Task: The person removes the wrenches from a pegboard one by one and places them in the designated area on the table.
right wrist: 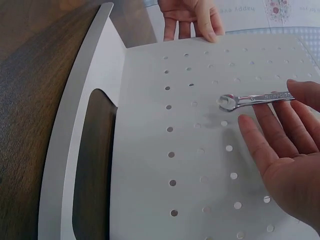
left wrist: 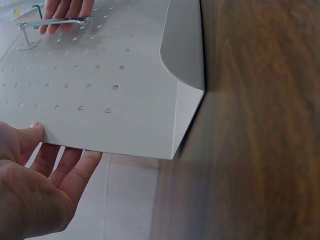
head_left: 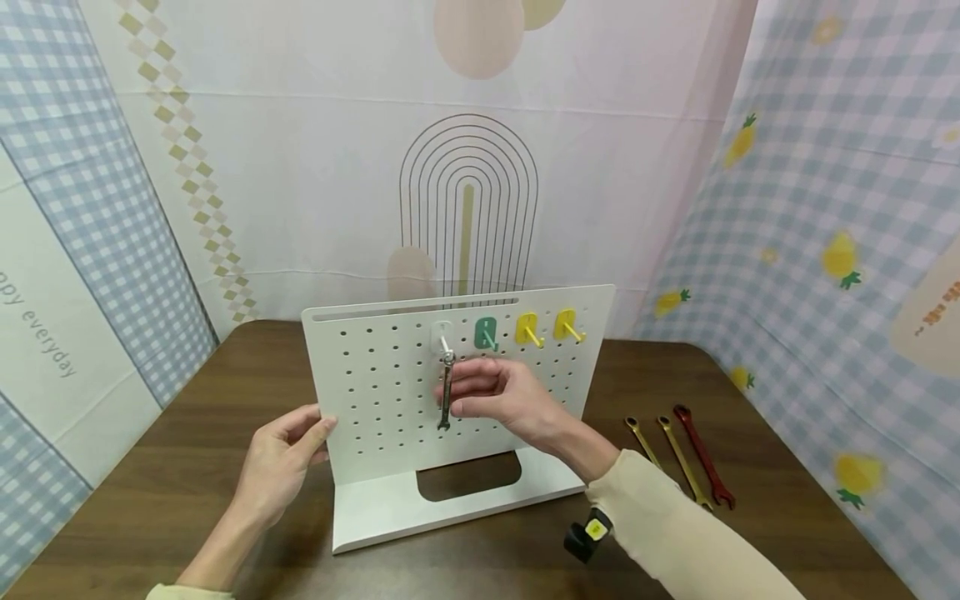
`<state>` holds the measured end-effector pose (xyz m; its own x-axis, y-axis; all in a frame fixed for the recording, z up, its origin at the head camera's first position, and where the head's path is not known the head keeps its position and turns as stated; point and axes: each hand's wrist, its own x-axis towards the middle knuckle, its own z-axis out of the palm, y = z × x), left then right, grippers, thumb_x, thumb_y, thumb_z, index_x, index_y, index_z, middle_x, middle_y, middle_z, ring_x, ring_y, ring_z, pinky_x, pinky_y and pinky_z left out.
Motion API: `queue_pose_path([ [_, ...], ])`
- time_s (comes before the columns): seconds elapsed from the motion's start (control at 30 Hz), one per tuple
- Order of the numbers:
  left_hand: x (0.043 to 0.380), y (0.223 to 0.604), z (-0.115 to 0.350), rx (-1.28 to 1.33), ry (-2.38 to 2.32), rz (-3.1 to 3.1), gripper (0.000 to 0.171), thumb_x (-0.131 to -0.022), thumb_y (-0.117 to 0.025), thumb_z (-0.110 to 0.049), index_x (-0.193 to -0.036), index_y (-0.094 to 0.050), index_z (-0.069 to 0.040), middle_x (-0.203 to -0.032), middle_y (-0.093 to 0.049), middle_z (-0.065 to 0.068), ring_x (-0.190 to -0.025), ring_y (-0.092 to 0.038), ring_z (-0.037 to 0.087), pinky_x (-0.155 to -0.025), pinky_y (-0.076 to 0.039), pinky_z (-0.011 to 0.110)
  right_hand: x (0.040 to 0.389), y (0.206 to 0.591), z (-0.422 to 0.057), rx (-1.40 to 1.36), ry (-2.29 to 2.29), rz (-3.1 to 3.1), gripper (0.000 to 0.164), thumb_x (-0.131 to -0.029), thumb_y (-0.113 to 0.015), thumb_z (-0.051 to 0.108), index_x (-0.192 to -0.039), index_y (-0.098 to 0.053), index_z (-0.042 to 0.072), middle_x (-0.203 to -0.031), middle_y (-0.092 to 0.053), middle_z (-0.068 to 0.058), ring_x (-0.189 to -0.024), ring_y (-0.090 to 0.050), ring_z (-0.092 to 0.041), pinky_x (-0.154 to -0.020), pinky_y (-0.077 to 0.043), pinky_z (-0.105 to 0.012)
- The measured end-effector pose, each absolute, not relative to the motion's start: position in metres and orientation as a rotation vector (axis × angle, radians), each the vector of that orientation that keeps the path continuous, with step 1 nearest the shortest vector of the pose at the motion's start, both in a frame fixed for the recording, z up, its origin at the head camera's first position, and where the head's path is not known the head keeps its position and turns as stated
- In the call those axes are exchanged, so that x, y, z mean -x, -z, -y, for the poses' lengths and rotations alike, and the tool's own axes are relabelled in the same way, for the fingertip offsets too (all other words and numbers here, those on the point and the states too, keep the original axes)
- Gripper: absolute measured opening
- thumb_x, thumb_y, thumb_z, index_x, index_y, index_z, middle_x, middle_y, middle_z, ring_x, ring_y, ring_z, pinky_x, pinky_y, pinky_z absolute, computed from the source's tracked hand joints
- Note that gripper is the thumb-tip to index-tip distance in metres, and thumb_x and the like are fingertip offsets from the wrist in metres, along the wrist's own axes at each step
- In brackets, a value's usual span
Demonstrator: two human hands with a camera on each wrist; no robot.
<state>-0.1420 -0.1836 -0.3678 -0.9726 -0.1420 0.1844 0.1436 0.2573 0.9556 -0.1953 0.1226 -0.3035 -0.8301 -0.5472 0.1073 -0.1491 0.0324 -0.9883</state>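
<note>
A white pegboard (head_left: pixel 382 392) stands on an L-shaped base. My left hand (head_left: pixel 281 458) grips its left edge, thumb on the front face and fingers behind, as the left wrist view also shows. A small silver combination wrench (head_left: pixel 446 392) hangs upright at the white hook (head_left: pixel 442 335), its ring end at the hook's tip and its open end down. My right hand (head_left: pixel 510 400) holds the wrench lightly at the shank, fingers behind it and thumb at its side. In the right wrist view the thumb hides the wrench's upper part.
To the right on the board are a green hook (head_left: pixel 486 333) and two yellow hooks (head_left: pixel 528 328). Two gold wrenches (head_left: pixel 681 454) and a red wrench (head_left: pixel 703 454) lie on the wooden table (head_left: pixel 187 442) at right. Patterned curtains (head_left: pixel 300 167) enclose the table.
</note>
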Motion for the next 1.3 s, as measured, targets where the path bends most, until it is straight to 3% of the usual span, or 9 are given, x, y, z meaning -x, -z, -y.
queue_pose_path([
  [0.47, 0.143, 0.369, 0.184, 0.014, 1.772, 2.298, 0.026, -0.105, -0.069, -0.015, -0.121, -0.072, 0.005, -0.091, -0.069, -0.01, -0.085, -0.063, 0.0, -0.074, -0.062, 0.02, 0.186, 0.299, -0.123, 0.656, 1.871, -2.002, 0.032, -0.095, -0.073, -0.004, -0.125, -0.066, -0.01, -0.115, -0.078, -0.02, -0.1, -0.078, -0.021, -0.088, -0.066, -0.046],
  [0.93, 0.143, 0.371, 0.184, 0.014, 1.781, 2.288, 0.027, -0.104, -0.069, -0.014, -0.122, -0.072, 0.005, -0.09, -0.069, -0.014, -0.084, -0.064, -0.001, -0.073, -0.062, 0.019, 0.179, 0.292, -0.125, 0.642, 1.875, -1.982, 0.035, -0.096, -0.074, -0.002, -0.126, -0.064, -0.015, -0.107, -0.081, -0.013, -0.09, -0.079, -0.017, -0.078, -0.067, -0.047],
  [1.3, 0.143, 0.371, 0.184, 0.034, 1.798, 2.262, 0.027, -0.104, -0.069, -0.013, -0.121, -0.072, 0.007, -0.088, -0.07, -0.016, -0.083, -0.064, -0.001, -0.072, -0.062, 0.021, 0.176, 0.288, -0.126, 0.609, 1.9, -1.943, 0.038, -0.095, -0.073, -0.003, -0.127, -0.061, -0.019, -0.105, -0.081, -0.014, -0.087, -0.078, -0.017, -0.074, -0.067, -0.045],
])
